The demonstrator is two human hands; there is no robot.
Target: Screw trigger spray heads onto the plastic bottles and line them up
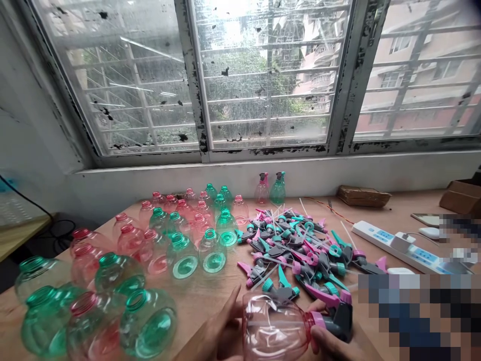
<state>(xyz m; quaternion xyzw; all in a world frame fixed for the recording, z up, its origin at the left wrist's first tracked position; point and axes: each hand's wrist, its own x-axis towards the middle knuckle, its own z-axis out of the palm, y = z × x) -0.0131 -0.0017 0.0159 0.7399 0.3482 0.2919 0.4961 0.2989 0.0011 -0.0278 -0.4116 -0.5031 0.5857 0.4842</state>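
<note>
A clear pink spray bottle [276, 326] lies on its side between my hands, near the table's front edge. My left hand [225, 326] is wrapped round the bottle's base end, its thumb raised. At the neck, the fingers of my right hand [326, 341] close on the pink collar of a dark grey spray head [340, 321] with a pink trigger. The head sits against the bottle's mouth; I cannot tell how tightly. Just beyond lies a heap of loose spray heads [300, 245] in grey, pink and teal, with thin white tubes.
Several open pink and green bottles, such as a green bottle [148, 326], stand on the left of the wooden table [203, 311]. Two bottles with heads, including a green one [278, 190], stand by the wall. At right are a power strip [398, 245] and a brown package [364, 196].
</note>
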